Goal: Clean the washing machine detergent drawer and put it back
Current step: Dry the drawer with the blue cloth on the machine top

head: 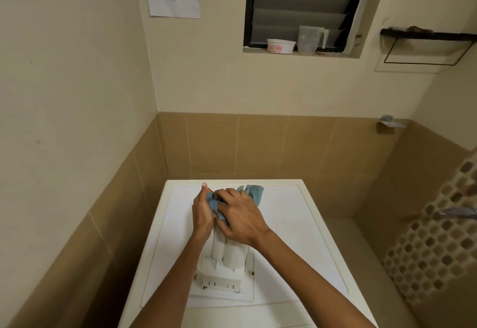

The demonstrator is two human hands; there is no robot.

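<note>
Atop washing machine (284, 224), rubbing detergent drawer (227, 263) with blue cloth (254, 193) clutched in right hand (240, 218); fingers of left hand (202, 211) unseen; pushed hard, likely to skid off.

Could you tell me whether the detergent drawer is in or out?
Out: the detergent drawer lies on the washing machine top, the right hand gripping a blue cloth on it.

Two forearms come in from the bottom edge of the frame and reach its lower middle, the left forearm (175, 278) and the right forearm (312, 273) (both bare right to the frame's edge). The left hand (204, 214) shows a short, trimmed thumbnail (204, 185). The right hand (241, 220) shows raised tendons and knuckles across its back.
</note>
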